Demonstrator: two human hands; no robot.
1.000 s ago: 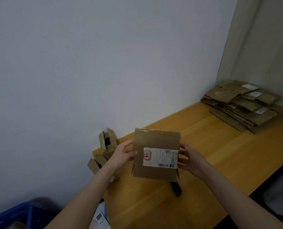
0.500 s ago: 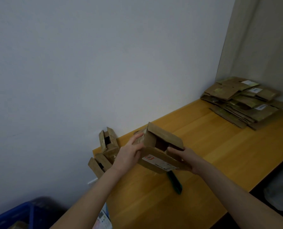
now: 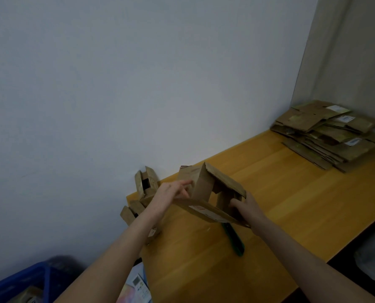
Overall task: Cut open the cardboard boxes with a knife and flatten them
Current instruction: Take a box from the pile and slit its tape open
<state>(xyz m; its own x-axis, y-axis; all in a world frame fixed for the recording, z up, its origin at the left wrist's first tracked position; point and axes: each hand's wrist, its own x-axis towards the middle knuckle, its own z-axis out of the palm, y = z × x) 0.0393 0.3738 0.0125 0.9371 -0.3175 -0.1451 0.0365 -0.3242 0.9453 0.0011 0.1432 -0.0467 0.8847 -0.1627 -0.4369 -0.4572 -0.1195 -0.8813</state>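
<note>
A brown cardboard box (image 3: 206, 189) with a white label hangs above the wooden table (image 3: 280, 204), open end toward me, its flaps spread. My left hand (image 3: 173, 193) presses straight fingers against the box's left flap. My right hand (image 3: 245, 206) grips the box's right side, fingers curled inside the opening. A green-handled knife (image 3: 235, 239) lies on the table just below the box, partly hidden by it.
Several unopened small boxes (image 3: 145, 186) sit at the table's left end by the wall. A stack of flattened cardboard (image 3: 333, 134) fills the far right corner. A blue crate (image 3: 22, 285) stands on the floor at lower left.
The box has tipped from label-facing-me to open end toward me, and its flaps have spread wider. My right hand's fingers went into the opening.
</note>
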